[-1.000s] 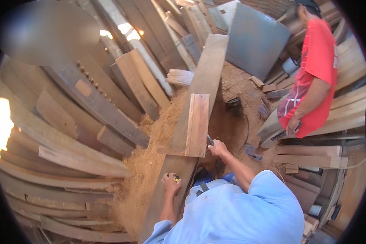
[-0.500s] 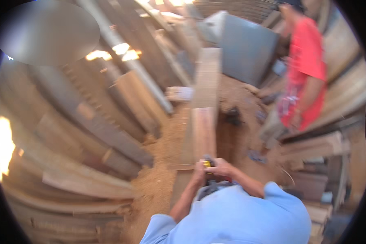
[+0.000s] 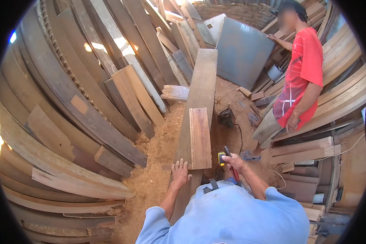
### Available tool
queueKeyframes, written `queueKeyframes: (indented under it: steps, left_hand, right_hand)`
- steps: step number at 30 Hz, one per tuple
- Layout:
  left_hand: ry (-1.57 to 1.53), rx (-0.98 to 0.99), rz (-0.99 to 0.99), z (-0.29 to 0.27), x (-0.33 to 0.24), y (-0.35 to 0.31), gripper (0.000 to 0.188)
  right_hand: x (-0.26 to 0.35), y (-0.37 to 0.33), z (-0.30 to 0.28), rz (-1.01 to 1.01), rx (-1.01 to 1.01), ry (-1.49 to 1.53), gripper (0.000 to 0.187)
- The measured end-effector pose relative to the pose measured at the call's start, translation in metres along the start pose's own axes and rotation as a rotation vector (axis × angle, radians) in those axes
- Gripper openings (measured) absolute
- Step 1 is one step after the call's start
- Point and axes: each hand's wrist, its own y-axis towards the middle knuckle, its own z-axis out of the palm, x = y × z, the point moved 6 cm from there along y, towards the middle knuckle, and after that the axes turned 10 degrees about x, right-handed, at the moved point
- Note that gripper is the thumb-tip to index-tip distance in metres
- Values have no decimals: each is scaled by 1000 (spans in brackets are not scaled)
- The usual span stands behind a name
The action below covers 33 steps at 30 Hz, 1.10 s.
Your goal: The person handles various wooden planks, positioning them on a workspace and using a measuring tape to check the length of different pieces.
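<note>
My left hand (image 3: 179,175) lies flat with its fingers apart on a long wooden plank (image 3: 202,81), close to a thin crosswise strip (image 3: 166,167). To its right, a shorter reddish board (image 3: 200,140) rests lengthwise on the plank. My right hand (image 3: 239,164) is closed around a yellow and black tape measure (image 3: 221,159), right of the board's near end. A dark, narrow piece (image 3: 227,151) sticks up by its fingers, and a red piece (image 3: 234,174) shows below them; I cannot tell whether these are one tool.
A person in a red shirt (image 3: 307,57) stands at the right, one hand on a large grey panel (image 3: 246,49). A dark corded power tool (image 3: 226,117) sits on the sawdust-covered floor (image 3: 160,142). Boards (image 3: 89,134) lean at left; stacked timber (image 3: 337,91) lies at right.
My hands have moved apart: the left onto the plank, the right rightward with the tape measure. The person in red has raised a hand to the grey panel. The view has sharpened.
</note>
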Motion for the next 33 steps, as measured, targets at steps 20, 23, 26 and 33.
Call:
queueKeyframes:
  steps: [20, 23, 26, 33]
  left_hand:
    - [-333, 444, -193, 0, -36, -11, 44]
    - [-428, 575, -293, -7, -52, -3, 46]
    - [-565, 500, -448, -24, -63, 0, 41]
    - [-772, -64, -757, -79, -61, 23, 26]
  right_hand:
    - [47, 82, -78, -48, 5, -250, 39]
    - [87, 134, -77, -138, -5, -644, 47]
    - [132, 176, -65, -57, -59, -930, 57]
    - [177, 234, -32, 82, -95, -1141, 66]
